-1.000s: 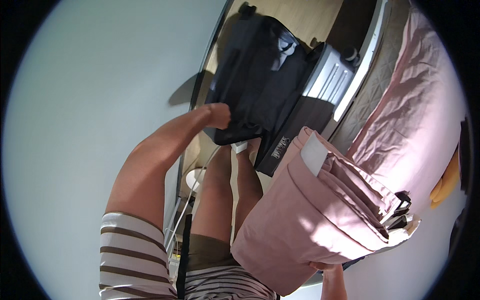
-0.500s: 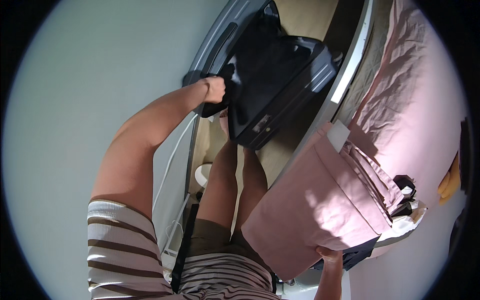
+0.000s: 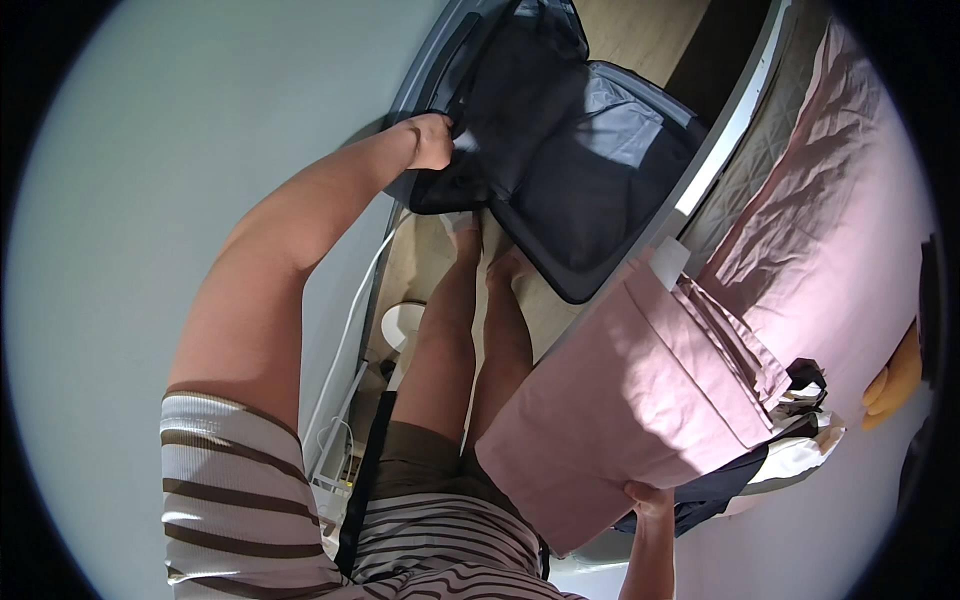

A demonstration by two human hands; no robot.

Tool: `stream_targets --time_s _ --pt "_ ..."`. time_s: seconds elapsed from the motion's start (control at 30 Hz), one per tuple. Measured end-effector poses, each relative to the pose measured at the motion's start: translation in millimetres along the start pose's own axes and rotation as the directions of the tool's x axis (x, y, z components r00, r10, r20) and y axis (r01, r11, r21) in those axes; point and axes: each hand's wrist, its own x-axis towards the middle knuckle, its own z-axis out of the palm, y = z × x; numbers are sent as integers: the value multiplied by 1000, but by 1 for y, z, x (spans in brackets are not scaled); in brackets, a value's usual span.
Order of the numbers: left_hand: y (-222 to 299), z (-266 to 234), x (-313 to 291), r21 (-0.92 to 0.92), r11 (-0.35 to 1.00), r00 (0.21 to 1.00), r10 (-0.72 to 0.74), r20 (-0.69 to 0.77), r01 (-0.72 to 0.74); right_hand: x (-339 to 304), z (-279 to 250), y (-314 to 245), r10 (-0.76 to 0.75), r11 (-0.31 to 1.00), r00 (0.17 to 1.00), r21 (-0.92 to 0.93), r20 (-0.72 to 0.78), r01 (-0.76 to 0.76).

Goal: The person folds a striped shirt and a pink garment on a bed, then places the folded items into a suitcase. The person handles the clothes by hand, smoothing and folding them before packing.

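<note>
A dark suitcase [image 3: 570, 190] with black lining is spread open on the floor between the wall and the bed. My left hand [image 3: 432, 142] is closed on the edge of its left half, which tilts up against the wall. The right half leans by the bed frame, its grey inner lining [image 3: 622, 125] catching the light. At my right side, my right hand [image 3: 652, 500] grips the lower edge of a folded pink cloth [image 3: 600, 420], with its fingers hidden underneath. A white flap [image 3: 668, 262] sticks out of the cloth's upper end.
On the right is a bed with a rumpled pink sheet [image 3: 800, 220] and a pale frame edge [image 3: 728, 125]. Dark and white items [image 3: 800, 445] lie beside the cloth. A white cable [image 3: 345, 320] runs down the wall near a round white object [image 3: 402, 325].
The suitcase's right half has swung down and away to the right, so its inside now shows. My left hand has risen slightly. The pink cloth has shifted slightly left.
</note>
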Motion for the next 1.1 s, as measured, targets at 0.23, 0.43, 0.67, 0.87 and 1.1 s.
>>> stream_targets --time_s 0.23,0.43,0.67,0.87,1.1 --pt "5 -13 -9 57 995 975 -88 206 77 11 34 -14 16 998 999 67 -48 -13" --pt "22 3 6 40 997 997 -62 46 60 16 40 -13 57 996 994 70 -98 -50" --pt "27 33 16 58 989 990 -140 11 139 20 41 -8 82 995 980 -38 -180 -90" --pt "9 3 11 -41 996 996 82 22 -81 30 58 -14 47 996 951 -59 -306 -69" --pt "8 -77 -5 -47 989 987 144 67 -141 25 65 -18 -36 996 944 -91 -329 6"
